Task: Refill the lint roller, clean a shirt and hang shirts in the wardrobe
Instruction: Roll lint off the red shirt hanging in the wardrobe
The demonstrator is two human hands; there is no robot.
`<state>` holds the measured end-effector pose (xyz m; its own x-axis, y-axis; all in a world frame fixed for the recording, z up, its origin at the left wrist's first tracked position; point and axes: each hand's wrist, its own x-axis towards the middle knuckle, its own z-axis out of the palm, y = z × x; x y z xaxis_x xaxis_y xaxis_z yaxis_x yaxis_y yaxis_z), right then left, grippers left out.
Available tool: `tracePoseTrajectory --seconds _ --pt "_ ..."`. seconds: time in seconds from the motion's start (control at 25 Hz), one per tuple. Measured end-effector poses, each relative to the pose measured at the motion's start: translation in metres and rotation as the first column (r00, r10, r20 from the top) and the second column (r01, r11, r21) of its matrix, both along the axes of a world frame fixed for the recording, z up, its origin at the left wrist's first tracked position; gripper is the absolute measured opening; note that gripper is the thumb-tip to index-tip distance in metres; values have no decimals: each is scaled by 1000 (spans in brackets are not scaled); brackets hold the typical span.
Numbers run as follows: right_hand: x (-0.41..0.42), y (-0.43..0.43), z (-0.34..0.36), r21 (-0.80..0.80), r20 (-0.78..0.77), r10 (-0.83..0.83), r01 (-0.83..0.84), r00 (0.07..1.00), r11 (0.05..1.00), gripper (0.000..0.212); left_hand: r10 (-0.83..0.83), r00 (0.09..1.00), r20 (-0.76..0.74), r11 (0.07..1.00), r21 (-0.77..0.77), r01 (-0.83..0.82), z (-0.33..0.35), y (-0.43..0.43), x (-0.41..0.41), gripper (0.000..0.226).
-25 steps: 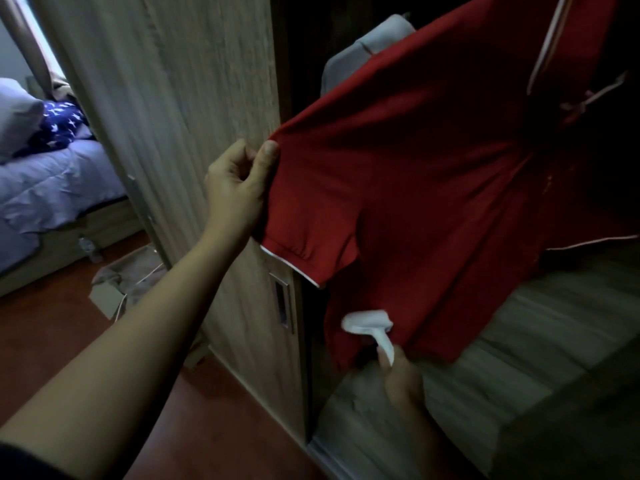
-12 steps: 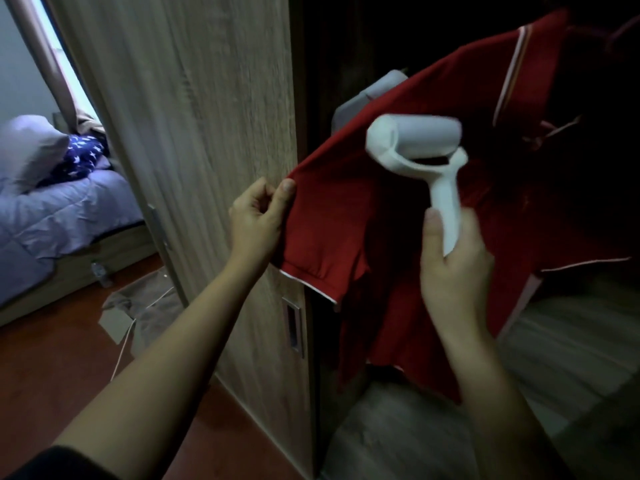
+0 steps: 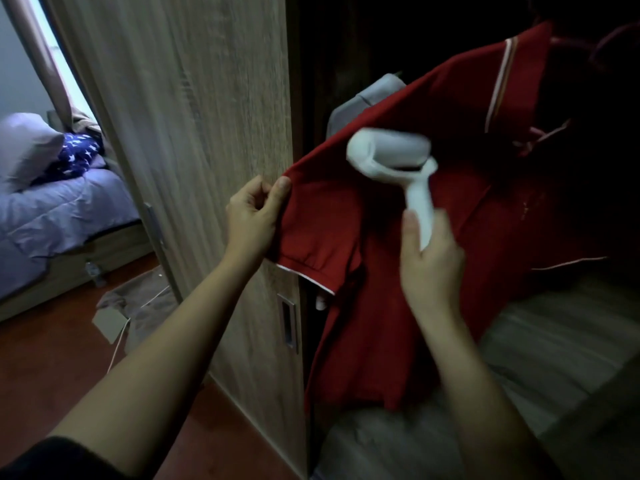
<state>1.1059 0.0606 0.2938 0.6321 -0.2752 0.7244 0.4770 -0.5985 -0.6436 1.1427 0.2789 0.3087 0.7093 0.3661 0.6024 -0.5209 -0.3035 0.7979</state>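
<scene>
Red shirt [image 3: 381, 306] hangs just right of wardrobe door [image 3: 194, 133]. Lint roller [image 3: 391, 157] is back up from hem to shoulder. Right grip [image 3: 429, 268] wraps its handle, left grip [image 3: 249, 223] pinches sleeve taut. Likely another cleaning pass starting.

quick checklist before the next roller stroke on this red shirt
1. Cloth held taut: left hand pinches the sleeve of the red shirt and pulls it outward: ok.
2. Grip on the tool: right hand is wrapped round the lint roller handle: ok.
3. Roller head touching the fabric: blurred, cannot tell.
4. Sticky sheet clean: looks white, but lint is too fine to see: cannot tell.
5. Shirt hung securely: its top is lost in the dark wardrobe: cannot tell.
</scene>
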Motion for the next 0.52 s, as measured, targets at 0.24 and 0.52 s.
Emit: tracePoseTrajectory --seconds 0.24,0.52 --pt "22 -29 -48 5 8 -77 77 997 997 37 10 1000 -18 999 34 -9 5 2 -3 41" --pt "35 -16 -239 -58 -376 -114 99 920 993 48 0 999 43 999 48 -2 -4 3 4 39"
